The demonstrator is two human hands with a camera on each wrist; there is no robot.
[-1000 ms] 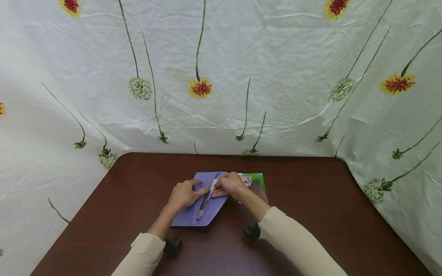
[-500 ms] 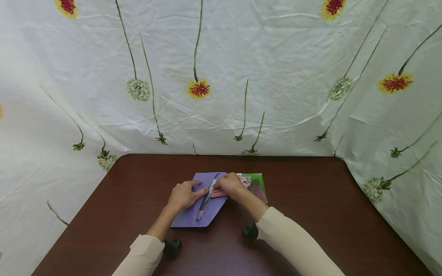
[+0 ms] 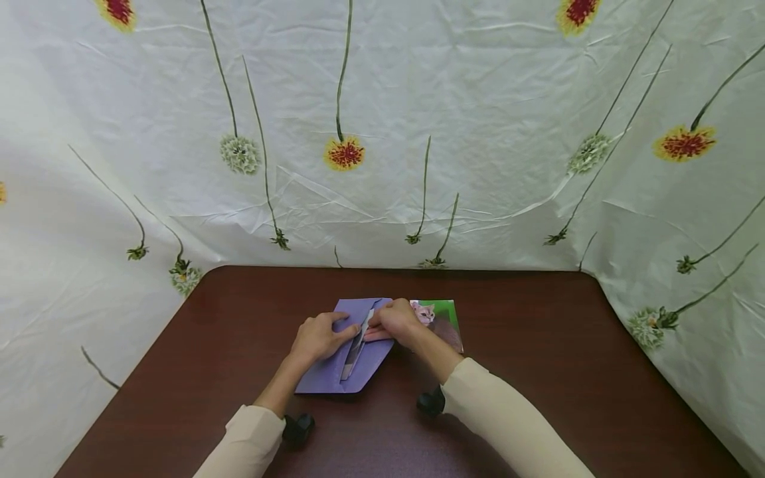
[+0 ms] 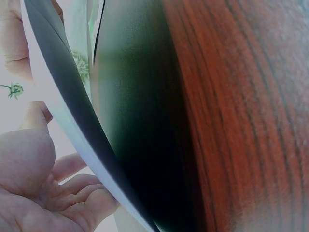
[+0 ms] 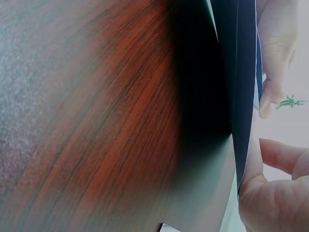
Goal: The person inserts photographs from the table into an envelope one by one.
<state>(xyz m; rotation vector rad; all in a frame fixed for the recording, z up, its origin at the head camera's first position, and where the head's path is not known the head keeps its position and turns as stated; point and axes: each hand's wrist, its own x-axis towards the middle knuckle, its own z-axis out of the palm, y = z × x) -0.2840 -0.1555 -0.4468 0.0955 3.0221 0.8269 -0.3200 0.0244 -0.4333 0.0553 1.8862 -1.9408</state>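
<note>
A purple envelope (image 3: pixel 373 362) lies slanted on the table with its slit-like mouth parted. Inside that mouth shows a narrow strip of a picture card (image 3: pixel 352 358) with a white edge. My left hand (image 3: pixel 315 336) rests on the envelope's left part, its thumb tip at the mouth's edge and its fingers spread. From the right, my right hand (image 3: pixel 397 320) reaches over the flap side and pinches the card's upper end, fingers pointing left. In the left wrist view the envelope (image 4: pixel 82 130) stands edge-on beside the hands. The card's lower part is hidden inside the envelope.
Partly behind my right hand lies a picture (image 3: pixel 445 325) of a cat on green. The dark wooden table (image 3: pixel 538 372) has a flower-printed white cloth (image 3: pixel 490 119) along its back and sides. Black wrist cameras (image 3: pixel 431 401) sit under both cream sleeves.
The view has shifted very slightly with the head. Both hands, the envelope and the card look the same as before.
</note>
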